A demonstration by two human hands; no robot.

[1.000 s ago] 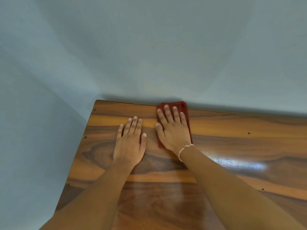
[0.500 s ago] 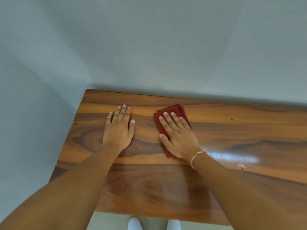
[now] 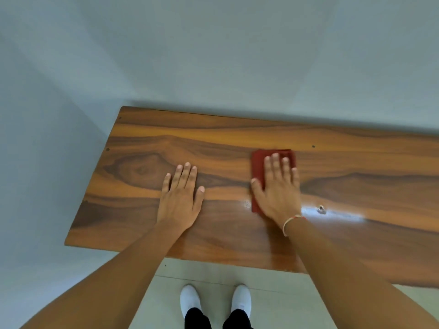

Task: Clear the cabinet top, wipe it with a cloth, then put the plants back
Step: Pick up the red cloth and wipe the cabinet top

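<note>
Pale grey-blue walls (image 3: 213, 55) meet at a corner behind the wooden cabinet top (image 3: 142, 143), whose glossy grain surface carries a bright glare patch near the right forearm. Left hand (image 3: 179, 199) lies flat on the bare wood, palm down, fingers straight and close together, grasping nothing. Right hand (image 3: 279, 188) presses palm down on the folded red cloth (image 3: 258, 162), fingers extended across it; the cloth lies flat on the cabinet top, right of centre. A thread bracelet (image 3: 291, 222) circles the right wrist. White shoes (image 3: 190, 299) stand on the pale floor (image 3: 285, 305) below the front edge.
</note>
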